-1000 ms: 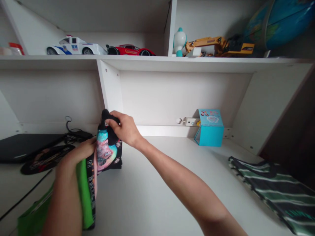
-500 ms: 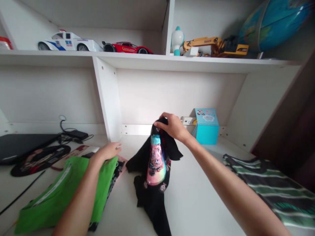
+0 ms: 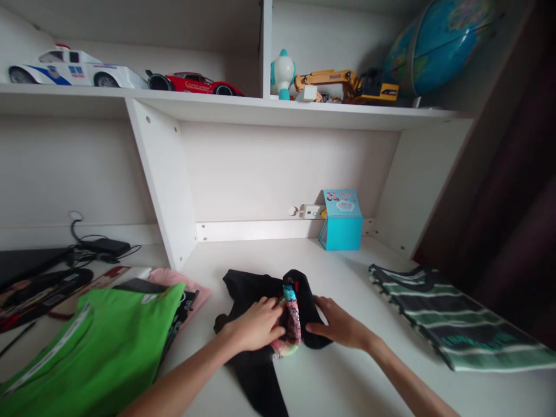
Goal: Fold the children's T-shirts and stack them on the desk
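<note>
A black long-sleeved top (image 3: 256, 370) with a colourful shiny print (image 3: 293, 318) lies crumpled on the white desk. My left hand (image 3: 258, 323) rests on its middle, beside the print, with fingers stretched over the cloth and the thumb apart. At the garment's right edge, my right hand (image 3: 341, 324) touches the black cloth, its thumb and fingers spread. The print is partly covered by folds and by my left hand.
Left of the top lies a green shirt (image 3: 125, 336) over dark and pink cloth (image 3: 197, 295). A striped shirt (image 3: 452, 315) lies folded on the right. Behind stands a blue desk calendar (image 3: 344, 231). Toy cars and a globe (image 3: 438, 46) occupy the shelf above.
The black top, earlier lifted by my right hand, now lies down on the desk. My right hand has come lower and let go; my left hand has moved right, from the green shirt onto the top.
</note>
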A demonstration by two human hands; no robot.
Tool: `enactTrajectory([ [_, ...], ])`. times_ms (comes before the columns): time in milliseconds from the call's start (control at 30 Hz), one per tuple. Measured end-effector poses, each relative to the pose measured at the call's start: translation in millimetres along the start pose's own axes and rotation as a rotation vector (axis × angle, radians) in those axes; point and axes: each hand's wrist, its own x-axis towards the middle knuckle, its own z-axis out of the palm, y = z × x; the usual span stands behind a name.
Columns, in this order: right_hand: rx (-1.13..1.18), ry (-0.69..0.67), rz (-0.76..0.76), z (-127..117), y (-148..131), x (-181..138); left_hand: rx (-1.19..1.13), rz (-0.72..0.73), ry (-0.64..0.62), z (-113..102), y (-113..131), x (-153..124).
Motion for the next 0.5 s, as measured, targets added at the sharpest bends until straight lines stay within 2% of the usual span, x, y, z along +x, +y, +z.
enactTrajectory([
  [100, -0.037, 0.016, -0.063, 9, 5, -7, -0.024, -0.003, 0.009, -11, -10, -5],
  [167, -0.043, 0.036, -0.064, 11, 4, -9, 0.003, -0.078, 0.081, -27, -27, -17],
  [267, -0.049, 0.043, -0.074, 14, 4, -10, 0.188, -0.358, 0.211, -46, -66, -44],
  [367, -0.054, 0.059, -0.085, 19, 9, -9, 0.333, -0.688, 0.137, -50, -100, -75],
  [433, -0.064, 0.072, -0.079, 23, 15, -7, 0.333, -0.762, 0.116, -49, -109, -93],
  [500, -0.070, 0.075, -0.074, 27, 21, -5, 0.322, -0.773, 0.198, -54, -109, -109],
])
